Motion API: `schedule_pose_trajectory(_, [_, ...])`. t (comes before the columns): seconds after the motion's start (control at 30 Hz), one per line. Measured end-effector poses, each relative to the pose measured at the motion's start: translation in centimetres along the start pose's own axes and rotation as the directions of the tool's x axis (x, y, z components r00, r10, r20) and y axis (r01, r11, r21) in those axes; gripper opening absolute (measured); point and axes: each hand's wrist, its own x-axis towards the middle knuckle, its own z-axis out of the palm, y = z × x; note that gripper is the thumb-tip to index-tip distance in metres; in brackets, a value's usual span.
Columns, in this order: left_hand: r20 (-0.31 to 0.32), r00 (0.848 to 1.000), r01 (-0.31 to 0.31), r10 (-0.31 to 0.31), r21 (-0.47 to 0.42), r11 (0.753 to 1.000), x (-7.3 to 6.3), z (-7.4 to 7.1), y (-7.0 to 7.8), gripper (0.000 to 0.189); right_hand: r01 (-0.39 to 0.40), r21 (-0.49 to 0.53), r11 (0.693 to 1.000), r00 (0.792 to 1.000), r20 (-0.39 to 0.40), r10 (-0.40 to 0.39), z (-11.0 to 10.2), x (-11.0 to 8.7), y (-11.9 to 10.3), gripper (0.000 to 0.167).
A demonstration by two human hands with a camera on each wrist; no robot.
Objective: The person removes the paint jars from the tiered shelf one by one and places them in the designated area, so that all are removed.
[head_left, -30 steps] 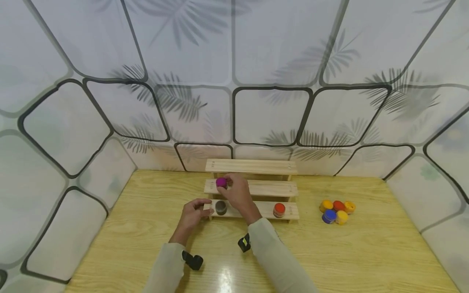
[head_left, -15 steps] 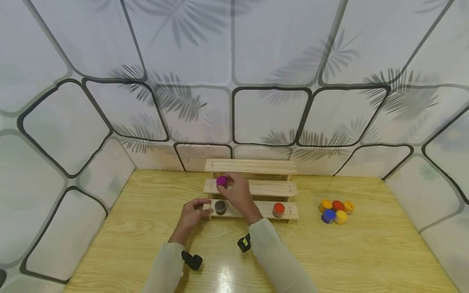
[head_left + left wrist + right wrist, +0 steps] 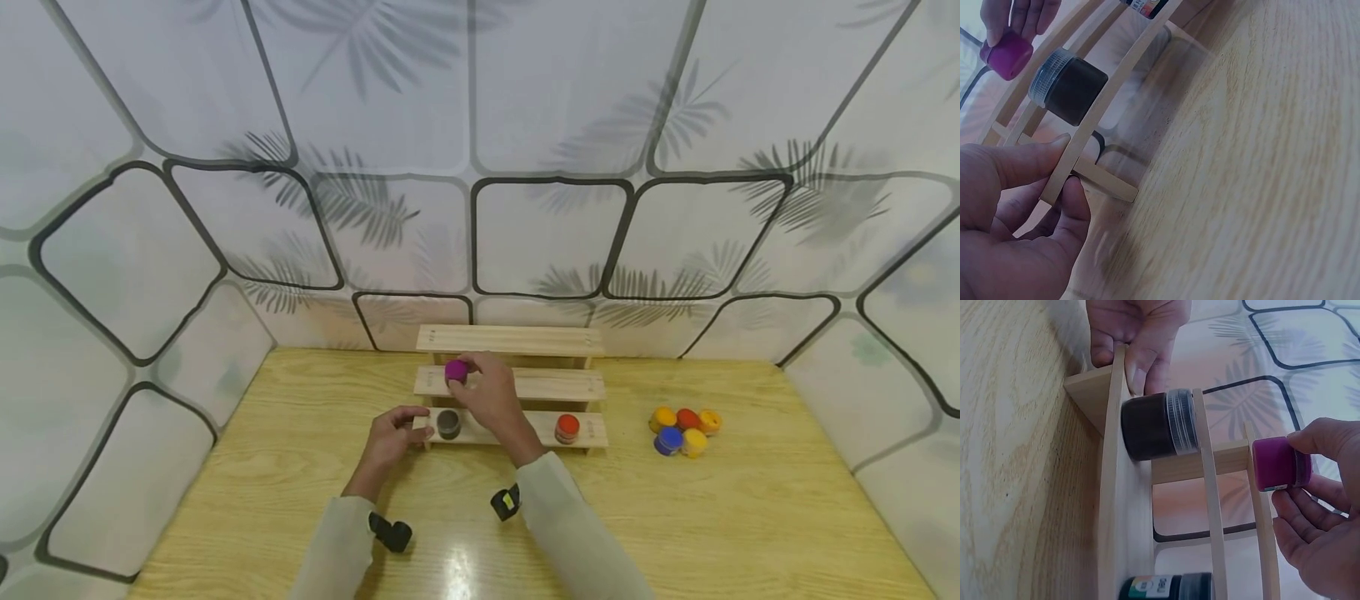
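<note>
My right hand (image 3: 491, 396) pinches a small purple jar (image 3: 1274, 464) between thumb and fingers. In the head view the jar overlaps the left part of the middle step; the right wrist view shows it beside the top board's edge. My left hand (image 3: 1029, 206) grips the left end of the wooden three-step rack (image 3: 517, 429) at its lowest step, thumb above and fingers below. Just right of that thumb, a dark grey jar (image 3: 448, 424) with a clear ribbed lid stands on the lowest step. Toward the same step's right end stands a red-topped jar (image 3: 567, 428).
On the table to the right of the rack is a cluster of paint jars: a blue jar (image 3: 668, 441), a red jar (image 3: 687, 419) and several yellow-orange jars (image 3: 695, 442). A patterned wall (image 3: 555, 242) rises close behind the rack.
The purple jar and right hand have shifted slightly rightward relative to the rack. My left hand keeps its grip on the lowest step, and the other jars stay where they were.
</note>
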Motion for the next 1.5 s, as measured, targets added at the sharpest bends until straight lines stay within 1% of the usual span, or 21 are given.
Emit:
schedule_pose_trajectory(0.2, [-0.007, 1.0, -0.003, 0.003, 0.004, 1.0, 0.1, -0.1, 0.0, 0.03, 0.032, -0.002, 0.999, 0.999, -0.001, -0.032, -0.8, -0.3, 0.2, 0.025])
schedule_pose_trajectory(0.37, [-0.014, 1.0, 0.001, 0.0, 0.018, 1.0, 0.3, -0.1, 0.0, 0.031, 0.015, -0.006, 1.0, 1.0, -0.001, -0.015, -1.6, -0.7, 0.5, 0.026])
schedule_pose_trajectory(0.5, [-0.007, 1.0, -0.007, 0.007, 0.028, 1.0, 0.4, -0.1, -0.1, 0.031, 0.017, 0.0, 1.0, 1.0, -0.014, -0.017, -2.3, -1.2, 0.8, 0.026])
schedule_pose_trajectory(0.63, [0.0, 1.0, -0.014, 0.014, 0.03, 0.999, 0.4, 0.0, -0.1, 0.031, 0.006, -0.006, 1.0, 1.0, -0.025, -0.006, -3.0, -1.6, 1.0, 0.028])
schedule_pose_trajectory(0.73, [-0.003, 1.0, -0.01, 0.01, 0.05, 0.999, 0.3, 0.0, 0.0, 0.031, -0.002, -0.017, 1.0, 1.0, -0.03, 0.001, -3.5, -1.9, 1.1, 0.029])
schedule_pose_trajectory(0.9, [0.001, 1.0, -0.004, 0.004, 0.068, 0.998, 0.1, -0.1, 0.0, 0.031, 0.02, -0.009, 1.0, 0.997, -0.073, -0.02, -4.4, -2.6, 1.4, 0.03])
schedule_pose_trajectory(1.03, [-0.003, 1.0, -0.001, 0.001, 0.047, 0.999, -0.1, -0.1, 0.1, 0.03, 0.037, -0.026, 0.999, 0.993, -0.114, -0.04, -5.1, -3.2, 1.7, 0.03])
schedule_pose_trajectory(1.2, [0.005, 1.0, 0.009, -0.009, 0.001, 1.0, -0.2, -0.2, 0.1, 0.031, 0.032, -0.015, 0.999, 0.995, -0.097, -0.033, -6.1, -3.7, 1.8, 0.028])
schedule_pose_trajectory(1.33, [0.027, 1.0, 0.01, -0.01, 0.002, 1.0, -0.1, -0.3, -0.1, 0.032, 0.02, -0.026, 0.999, 0.995, -0.093, -0.022, -6.8, -4.1, 2.0, 0.027])
schedule_pose_trajectory(1.5, [0.027, 1.0, 0.012, -0.011, -0.007, 1.0, 0.0, -0.2, -0.1, 0.033, 0.022, -0.064, 0.998, 0.994, -0.11, -0.029, -7.9, -4.6, 2.5, 0.029])
